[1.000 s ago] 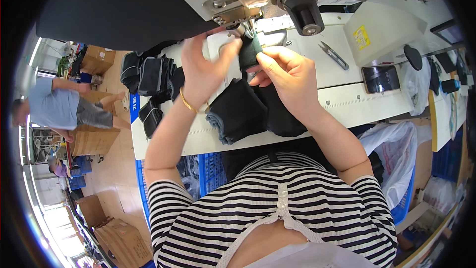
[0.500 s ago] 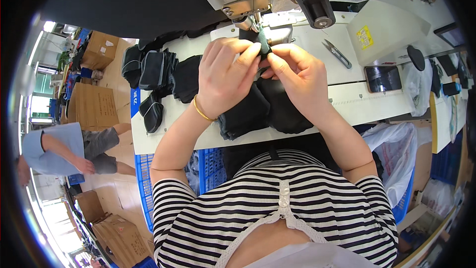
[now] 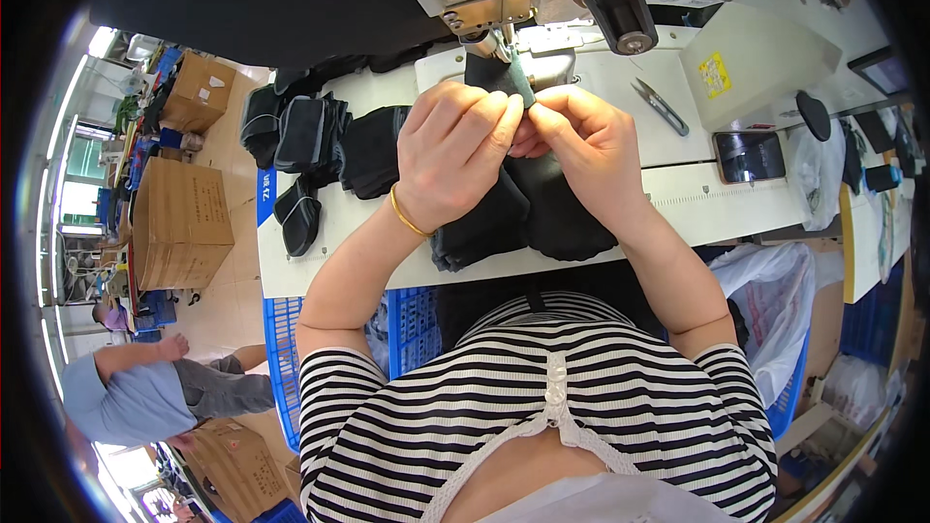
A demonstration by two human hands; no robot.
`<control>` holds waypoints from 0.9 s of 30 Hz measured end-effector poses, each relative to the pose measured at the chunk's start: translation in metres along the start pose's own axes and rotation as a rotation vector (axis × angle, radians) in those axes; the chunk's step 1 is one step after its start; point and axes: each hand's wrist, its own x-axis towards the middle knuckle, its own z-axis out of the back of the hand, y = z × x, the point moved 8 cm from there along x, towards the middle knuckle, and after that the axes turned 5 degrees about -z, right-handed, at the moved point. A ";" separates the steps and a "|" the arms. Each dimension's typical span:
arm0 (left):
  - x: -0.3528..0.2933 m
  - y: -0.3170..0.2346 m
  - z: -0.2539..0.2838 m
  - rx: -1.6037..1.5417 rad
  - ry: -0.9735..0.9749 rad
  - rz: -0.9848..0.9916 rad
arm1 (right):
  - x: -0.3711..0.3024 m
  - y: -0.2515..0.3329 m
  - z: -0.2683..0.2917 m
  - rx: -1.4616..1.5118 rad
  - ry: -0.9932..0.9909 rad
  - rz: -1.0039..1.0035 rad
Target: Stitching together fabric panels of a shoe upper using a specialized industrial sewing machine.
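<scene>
Dark fabric piece (image 3: 486, 74) with a green strip (image 3: 521, 80) along its edge; lies directly ahead of the hands, far end at the presser foot (image 3: 506, 45) of the sewing machine; strip's long axis runs from the foot back toward the person, near end leaning slightly right; neither hand clearly nearer, both meeting at that near end.

Left hand (image 3: 457, 150): fingers curled over, thumb and fingertips closed in a pinch on the strip's end; right hand (image 3: 587, 143): thumb and forefinger drawn together at the same spot, no gap visible, other fingers curled beneath, partly hidden.

Below the hands, loose dark pieces (image 3: 564, 211) lie on the white counter (image 3: 291, 276), near its front edge; leftward, stacked dark pieces (image 3: 310, 136); to the right, snips (image 3: 662, 107) and, nearer the counter's end, a phone (image 3: 749, 156); far left, a person in a blue-grey top (image 3: 136, 397), beyond the counter; large carton (image 3: 184, 223) beside the aisle.
</scene>
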 end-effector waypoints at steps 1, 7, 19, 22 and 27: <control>0.000 0.000 0.001 0.001 0.000 0.000 | 0.000 0.000 0.000 -0.001 -0.004 0.002; 0.000 -0.004 0.001 0.032 0.017 -0.016 | 0.002 -0.005 0.001 0.017 -0.045 -0.015; -0.009 -0.003 -0.001 0.097 -0.003 0.030 | 0.001 0.005 0.002 -0.133 -0.106 0.009; -0.006 -0.003 0.002 0.095 -0.023 -0.007 | 0.002 0.004 0.001 -0.112 -0.107 0.009; -0.007 0.000 0.002 0.098 -0.027 -0.024 | 0.003 0.003 0.000 -0.083 -0.124 0.004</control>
